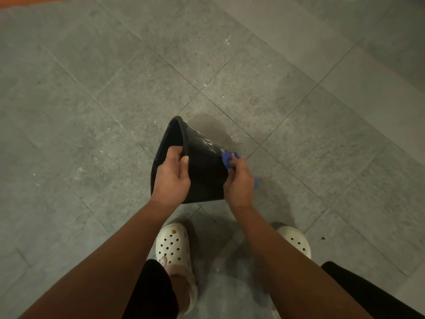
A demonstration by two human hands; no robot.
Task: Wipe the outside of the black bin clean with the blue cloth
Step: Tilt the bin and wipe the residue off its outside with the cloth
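Head view looks straight down, and I see the bin (204, 173) tipped on its side in front of the person's feet, mouth turned left and away, base toward the right. I cannot tell whether its lower edge rests on the floor (92, 111) or hangs just above it.

The left hand (171, 178) grips the rim (185, 139) on the near side, with the fingers curled over the edge into the mouth and the thumb lying on the outer wall. The right hand (238, 183) holds the cloth (227, 158) bunched between thumb and curled fingers and presses it against the outer wall near the base, on the bin's right side. A blue corner also pokes out past the outer edge of that hand.

I make out white smears (207, 141) on the upper part of the wall, between the rim and the cloth. The wall nearer the person looks plain black.

The floor is grey tile with thin joints running diagonally, flecked with pale spots. Two cream clogs (172, 247) with holes stand below the bin in my picture, and the right one is partly hidden behind the right forearm. Black trousers (151, 291) show at the bottom edge, and an orange strip (34, 0) crosses the top-left corner.
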